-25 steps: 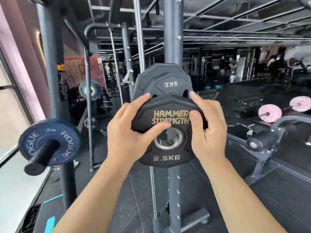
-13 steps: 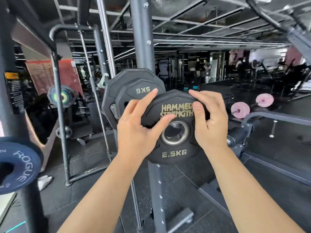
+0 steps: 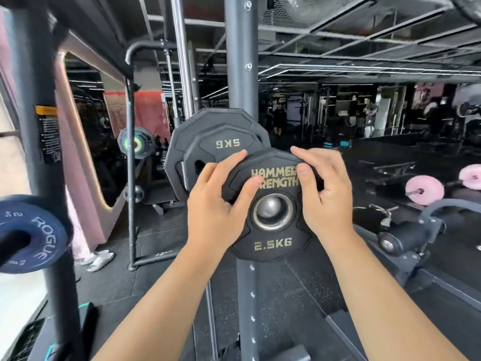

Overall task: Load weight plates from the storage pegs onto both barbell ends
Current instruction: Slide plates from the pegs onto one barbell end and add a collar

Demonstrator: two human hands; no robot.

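A black 2.5 kg plate [image 3: 270, 204] marked HAMMER STRENGTH is held upright at chest height in front of the grey rack upright [image 3: 240, 74]. It is clasped on both sides: the left hand [image 3: 221, 204] is wrapped over its left edge with the thumb laid across the face, and the right hand [image 3: 322, 196] is closed on its right edge with the thumb pressed on the lettering. Each grip is clenched on the plate. A rounded metal end can be seen in the plate's centre hole, possibly a storage peg, though this cannot be told for sure. Just behind and to the upper left, two 5 kg plates [image 3: 226, 142] are stacked. A blue ROGUE plate [image 3: 39, 235] is seated on a bar at far left, well apart. Open floor [image 3: 299, 295] is left below the plate.
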